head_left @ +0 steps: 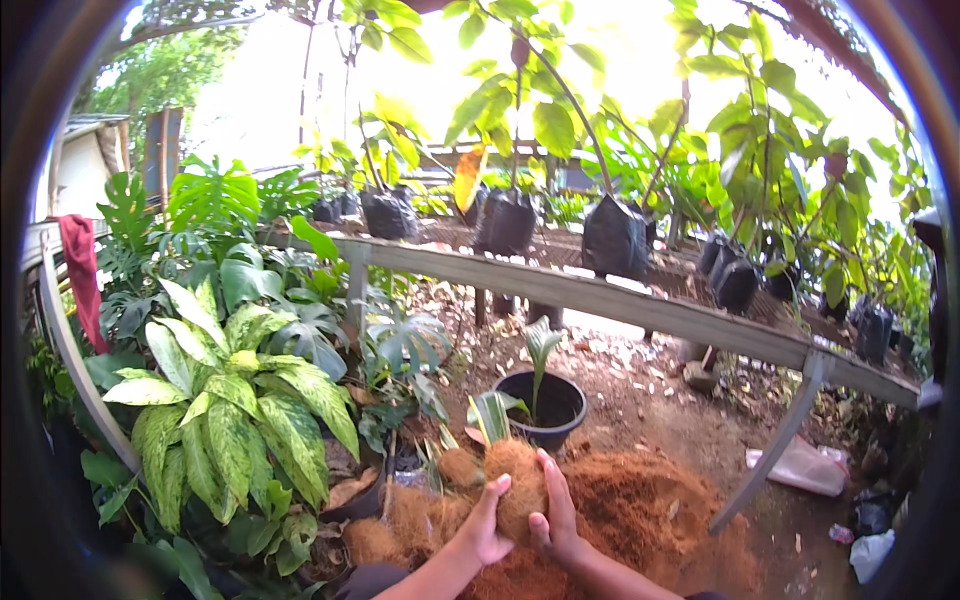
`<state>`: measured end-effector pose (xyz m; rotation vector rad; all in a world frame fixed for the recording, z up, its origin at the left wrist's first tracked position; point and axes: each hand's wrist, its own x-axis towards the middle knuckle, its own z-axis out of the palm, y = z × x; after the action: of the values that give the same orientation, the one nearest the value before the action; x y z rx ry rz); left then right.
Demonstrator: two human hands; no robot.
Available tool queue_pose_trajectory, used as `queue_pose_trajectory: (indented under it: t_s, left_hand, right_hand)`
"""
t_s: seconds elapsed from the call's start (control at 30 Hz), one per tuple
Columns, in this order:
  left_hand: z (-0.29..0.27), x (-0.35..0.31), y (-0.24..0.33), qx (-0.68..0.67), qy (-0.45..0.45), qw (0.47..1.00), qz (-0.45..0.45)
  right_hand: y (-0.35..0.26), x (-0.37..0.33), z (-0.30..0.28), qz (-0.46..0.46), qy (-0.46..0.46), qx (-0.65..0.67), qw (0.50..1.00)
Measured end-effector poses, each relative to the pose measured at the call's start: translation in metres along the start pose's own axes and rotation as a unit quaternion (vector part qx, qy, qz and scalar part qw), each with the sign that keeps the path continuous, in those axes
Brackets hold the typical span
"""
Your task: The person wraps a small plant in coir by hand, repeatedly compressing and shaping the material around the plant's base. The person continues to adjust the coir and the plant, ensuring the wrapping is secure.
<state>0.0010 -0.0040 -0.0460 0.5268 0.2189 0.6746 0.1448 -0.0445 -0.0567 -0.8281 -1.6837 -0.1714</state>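
Fibre ball (515,468) clasped between left hand (487,525) and right hand (561,522), grip of both clamped on it from opposite sides. Held above brown heap (650,500), just nearer than black pot (548,438). Sprout (541,360) planted in pot. Smaller clump (459,467) seen just left. Black bags (613,238) carried on worktop (560,284) beyond.

Bright daylight | big white glare at 12 o'clock | leaves (553,128) there glow | ground (640,410) at 4 o'clock dimmer | dark edges all round, lines bend | blurry at 8 o'clock
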Motion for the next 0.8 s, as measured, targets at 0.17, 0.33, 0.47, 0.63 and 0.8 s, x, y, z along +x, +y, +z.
queue_pose_trajectory:
  t_s: [0.17, 0.33, 0.47, 0.63, 0.8]
  left_hand:
    - [0.002, -0.009, 0.007, 0.053, -0.051, 0.997, -0.017]
    - [0.006, -0.010, 0.014, 0.100, -0.048, 0.992, -0.057]
    - [0.003, -0.015, 0.019, 0.087, -0.063, 0.991, -0.079]
    - [0.000, -0.020, 0.036, 0.118, -0.096, 0.987, -0.050]
    - [0.000, -0.017, 0.039, 0.090, -0.068, 0.994, 0.006]
  right_hand:
    - [-0.006, 0.004, -0.010, -0.040, -0.015, -0.061, 0.997]
    - [-0.007, 0.014, -0.023, -0.095, -0.025, -0.137, 0.986]
    - [-0.007, 0.011, -0.025, -0.099, -0.037, -0.160, 0.981]
    - [-0.008, 0.011, -0.017, -0.133, -0.044, -0.174, 0.975]
    - [-0.001, 0.019, -0.009, -0.116, -0.064, -0.153, 0.979]
